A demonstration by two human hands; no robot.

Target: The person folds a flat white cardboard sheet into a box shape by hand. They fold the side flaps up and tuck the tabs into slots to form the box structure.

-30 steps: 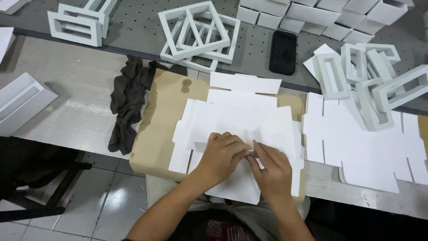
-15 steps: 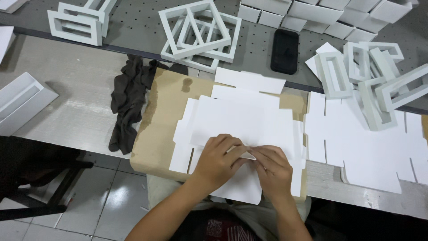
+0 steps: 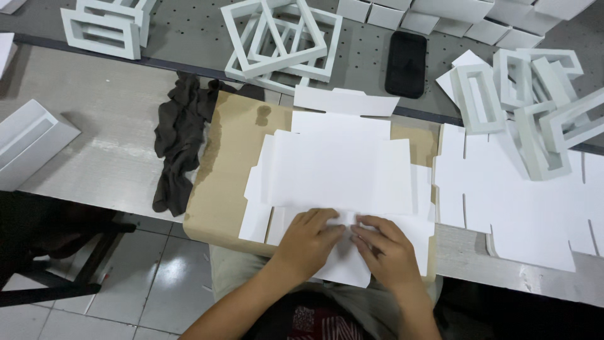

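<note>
Head view looks down on both hands pressed onto a white die-cut card blank (image 3: 340, 170) that lies on a brown cardboard sheet (image 3: 229, 164) at the near edge of the tabletop (image 3: 100, 157). The left hand (image 3: 308, 239) lies palm down with fingers curled onto the blank's near flap; the right hand (image 3: 387, 249) does the same just beside it, fingertips nearly meeting. Neither hand grips anything; both press flat on the card. Compared with half a second ago, the hands sit in much the same spot on the near flap, and the blank has not shifted on the cardboard.

A dark crumpled cloth (image 3: 179, 148) lies just left of the cardboard. More flat white blanks (image 3: 522, 214) are spread to the right, with folded white frames (image 3: 535, 107) resting on them. Further back are more white frames (image 3: 283, 41), a black phone (image 3: 406, 63) and a row of white boxes (image 3: 440, 12). Grey floor tiles (image 3: 126, 277) show below the tabletop's edge.
</note>
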